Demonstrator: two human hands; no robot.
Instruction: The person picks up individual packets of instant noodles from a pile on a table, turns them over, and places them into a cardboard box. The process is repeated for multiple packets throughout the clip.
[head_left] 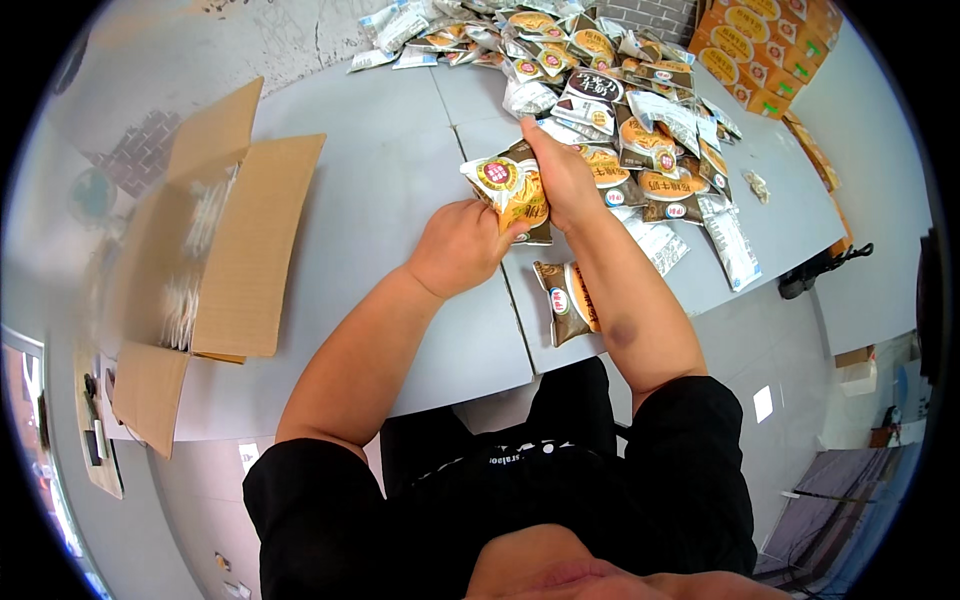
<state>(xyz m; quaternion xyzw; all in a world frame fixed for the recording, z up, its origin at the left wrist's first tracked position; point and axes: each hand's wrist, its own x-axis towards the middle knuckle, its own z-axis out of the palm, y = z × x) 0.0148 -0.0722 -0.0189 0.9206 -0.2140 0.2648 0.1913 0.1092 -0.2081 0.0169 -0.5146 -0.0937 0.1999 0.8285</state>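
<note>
Between my two hands, just above the grey table [400, 170], is a plump snack bag [507, 185] in brown, orange and white. My left hand [459, 247] grips its lower left side with the fingers curled in. Along its right edge my right hand [563, 180] is closed on it, the thumb side toward the far end. Another brown and orange bag [567, 302] lies near the table's front edge, partly hidden under my right forearm. Right beyond my right hand begins a heap of similar bags [650, 140], some showing white backs.
An open cardboard box [245, 260] stands on the left with flaps spread and packed white packets [190, 270] inside. Stacked orange cartons [765, 45] are at the far right. A small crumpled wrapper [756, 186] lies right of the heap. A seam crosses the table.
</note>
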